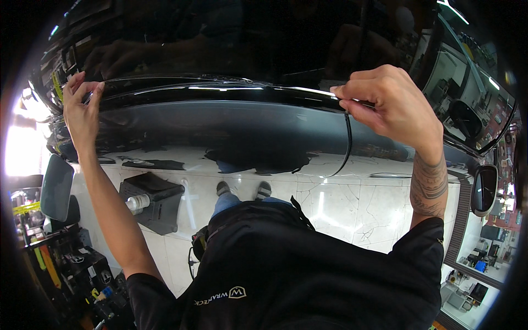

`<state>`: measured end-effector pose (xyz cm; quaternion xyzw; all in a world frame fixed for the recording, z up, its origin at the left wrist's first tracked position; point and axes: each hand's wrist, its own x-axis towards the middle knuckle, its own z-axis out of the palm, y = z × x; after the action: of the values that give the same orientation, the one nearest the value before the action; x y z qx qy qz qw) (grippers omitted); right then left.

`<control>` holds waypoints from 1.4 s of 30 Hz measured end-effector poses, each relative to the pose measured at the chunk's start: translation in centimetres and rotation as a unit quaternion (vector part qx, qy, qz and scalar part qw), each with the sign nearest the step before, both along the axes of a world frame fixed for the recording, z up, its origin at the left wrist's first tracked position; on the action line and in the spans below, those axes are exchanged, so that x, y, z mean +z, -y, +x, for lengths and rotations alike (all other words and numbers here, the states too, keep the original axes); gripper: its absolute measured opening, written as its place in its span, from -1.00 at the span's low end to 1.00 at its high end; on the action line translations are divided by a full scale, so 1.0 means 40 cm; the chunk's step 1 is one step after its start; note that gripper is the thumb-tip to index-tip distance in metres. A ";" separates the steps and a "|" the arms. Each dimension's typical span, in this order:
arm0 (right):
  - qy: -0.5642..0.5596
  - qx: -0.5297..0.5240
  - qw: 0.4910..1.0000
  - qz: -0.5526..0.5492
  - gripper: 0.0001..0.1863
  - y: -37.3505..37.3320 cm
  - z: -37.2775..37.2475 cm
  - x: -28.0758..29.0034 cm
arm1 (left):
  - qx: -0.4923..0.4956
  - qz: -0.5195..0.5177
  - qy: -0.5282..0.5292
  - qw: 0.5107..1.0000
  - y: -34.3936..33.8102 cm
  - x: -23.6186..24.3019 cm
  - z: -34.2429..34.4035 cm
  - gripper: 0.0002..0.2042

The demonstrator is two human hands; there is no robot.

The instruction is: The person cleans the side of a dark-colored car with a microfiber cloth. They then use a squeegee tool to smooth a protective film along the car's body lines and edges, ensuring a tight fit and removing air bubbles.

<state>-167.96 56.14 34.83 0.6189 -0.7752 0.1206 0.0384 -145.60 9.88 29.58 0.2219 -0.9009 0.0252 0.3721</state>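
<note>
Black trim strip (220,88) along car panel's (220,121) upper edge, pinched by left hand (82,113) and right hand (388,104), loose tail (347,144) dangling, seemingly partly seated

I log one glossy black car body panel (220,115), curved and mirror-like, spanning the view at chest height, its upper edge carrying a thin black trim strip (347,143) that runs along the seam and hangs loose in a downward curl near the right end.
</note>
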 end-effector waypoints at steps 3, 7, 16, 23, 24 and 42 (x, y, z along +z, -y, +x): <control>-0.007 0.010 1.000 -0.007 -0.90 -0.011 -0.006 0.000 | -0.005 0.000 -0.004 1.000 0.002 0.001 0.001 -0.79; 0.006 0.015 1.000 -0.015 -0.89 -0.026 -0.016 -0.005 | 0.003 0.022 -0.008 1.000 0.010 -0.002 0.005 -0.79; 0.021 0.023 0.999 -0.021 -0.86 -0.051 -0.031 -0.007 | -0.004 0.036 0.001 0.999 0.025 0.007 0.007 -0.78; 0.015 0.031 0.999 -0.026 -0.86 -0.057 -0.039 -0.007 | -0.005 0.029 -0.004 1.000 0.021 0.007 0.006 -0.78; 0.019 0.042 0.998 -0.033 -0.82 -0.058 -0.041 -0.007 | -0.010 0.021 -0.012 1.000 0.023 0.006 0.006 -0.78; 0.031 0.027 0.999 -0.012 -0.80 -0.120 -0.072 -0.004 | 0.011 -0.011 0.020 1.000 0.053 0.009 0.006 -0.77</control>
<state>-170.85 60.94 34.68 0.6347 -0.7577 0.1505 0.0183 -145.35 7.77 29.92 0.2272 -0.9054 0.0440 0.3559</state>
